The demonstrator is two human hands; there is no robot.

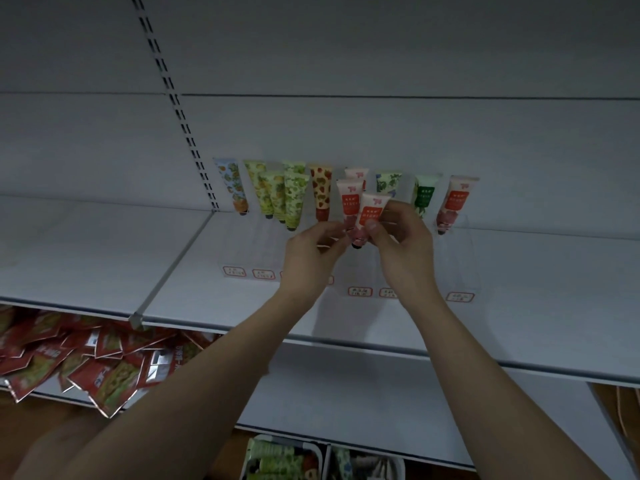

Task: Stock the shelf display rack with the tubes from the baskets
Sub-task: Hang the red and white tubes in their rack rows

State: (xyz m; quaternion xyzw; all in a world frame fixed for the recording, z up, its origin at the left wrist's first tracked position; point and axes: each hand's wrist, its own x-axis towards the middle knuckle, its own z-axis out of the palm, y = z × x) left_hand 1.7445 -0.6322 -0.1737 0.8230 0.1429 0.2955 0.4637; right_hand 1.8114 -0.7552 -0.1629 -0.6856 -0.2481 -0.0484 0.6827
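Stocking is partly done: the clear display rack along the shelf's back edge already holds a row of upright tubes, several slots two deep, while its front positions appear unfilled. More tubes remain in the baskets below the shelf's front edge. Both arms reach up over that edge. The left hand and right hand together pinch one red-and-white tube, cap down, just in front of two matching tubes mid-rack, apparently not yet seated.
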